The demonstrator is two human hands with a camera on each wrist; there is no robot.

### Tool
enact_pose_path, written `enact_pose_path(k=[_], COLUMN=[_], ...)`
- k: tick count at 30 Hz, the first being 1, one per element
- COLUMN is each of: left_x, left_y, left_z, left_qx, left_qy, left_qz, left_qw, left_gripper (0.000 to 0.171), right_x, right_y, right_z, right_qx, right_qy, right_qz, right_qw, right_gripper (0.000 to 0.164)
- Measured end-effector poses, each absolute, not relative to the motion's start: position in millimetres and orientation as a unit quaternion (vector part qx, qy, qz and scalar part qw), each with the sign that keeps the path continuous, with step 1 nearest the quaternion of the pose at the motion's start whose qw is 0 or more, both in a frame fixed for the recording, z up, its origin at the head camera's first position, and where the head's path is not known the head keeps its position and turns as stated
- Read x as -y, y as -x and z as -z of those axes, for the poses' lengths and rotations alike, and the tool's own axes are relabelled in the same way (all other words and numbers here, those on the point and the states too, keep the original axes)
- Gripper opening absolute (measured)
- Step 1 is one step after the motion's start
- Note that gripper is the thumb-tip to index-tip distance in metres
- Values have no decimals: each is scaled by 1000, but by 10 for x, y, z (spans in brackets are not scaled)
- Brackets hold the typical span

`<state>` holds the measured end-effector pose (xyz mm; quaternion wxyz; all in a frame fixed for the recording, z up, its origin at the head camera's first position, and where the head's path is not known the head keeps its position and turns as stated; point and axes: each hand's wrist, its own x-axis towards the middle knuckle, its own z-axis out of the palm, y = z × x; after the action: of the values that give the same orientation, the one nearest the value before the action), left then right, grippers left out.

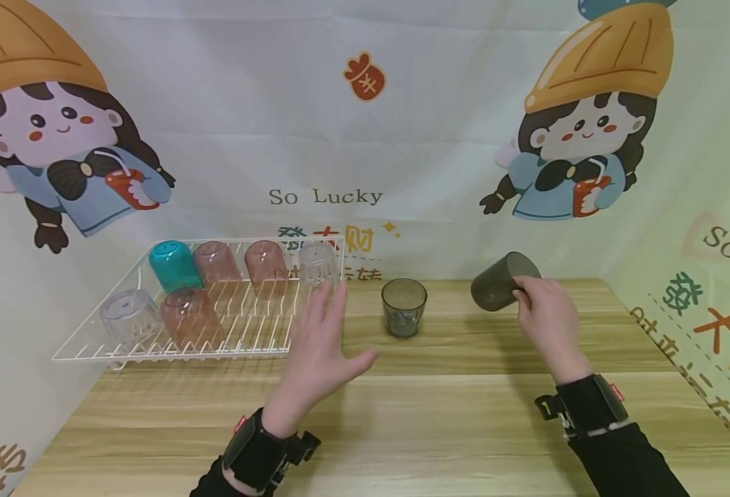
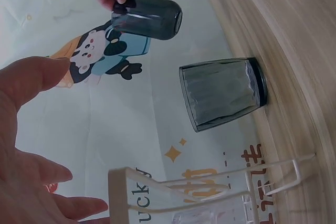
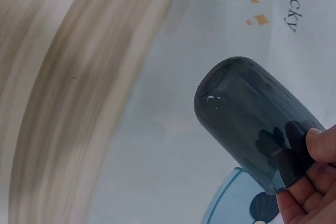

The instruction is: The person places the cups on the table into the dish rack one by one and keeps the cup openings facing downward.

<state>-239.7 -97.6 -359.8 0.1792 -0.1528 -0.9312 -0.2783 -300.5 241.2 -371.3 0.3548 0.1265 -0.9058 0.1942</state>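
A dark grey cup [image 1: 497,284] hangs tilted above the table, its mouth to the upper right. My right hand [image 1: 550,319] pinches it by the rim, fingers on one side and thumb on the other, as the right wrist view shows on the same cup [image 3: 252,119]. Upright on the table stands a grey-green glass [image 1: 404,308], between my two hands. My left hand [image 1: 318,345] is spread beside the rack's right end, thumb pointing toward that glass, holding nothing. In the left wrist view the glass [image 2: 223,94] stands apart from the spread fingers.
A white wire rack [image 1: 253,353] sits at the left. On it, upside down, are a teal cup [image 1: 176,266], several pink cups [image 1: 192,319] and two clear ones, one at the front left [image 1: 130,316] and one at the back right [image 1: 317,264]. A printed cloth [image 1: 439,138] hangs behind.
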Motion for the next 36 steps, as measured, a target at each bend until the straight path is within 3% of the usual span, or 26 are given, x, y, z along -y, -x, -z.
enact_pose_path(k=[11, 22, 36], left_x=[870, 791, 716], left_y=[2406, 2429, 2435], left_z=[3567, 3530, 3435], left_qx=[930, 918, 904], left_qy=[159, 152, 156], left_qz=[279, 330, 361], left_qw=[179, 157, 167], left_gripper=[113, 115, 116], right_x=[-2294, -2149, -1982], right_y=[2892, 2783, 2687], right_z=[3599, 3513, 3456], right_qx=[878, 858, 823], right_qy=[-159, -173, -187], right_qz=[-218, -262, -325], right_qw=[396, 407, 427], right_gripper=[15, 16, 16])
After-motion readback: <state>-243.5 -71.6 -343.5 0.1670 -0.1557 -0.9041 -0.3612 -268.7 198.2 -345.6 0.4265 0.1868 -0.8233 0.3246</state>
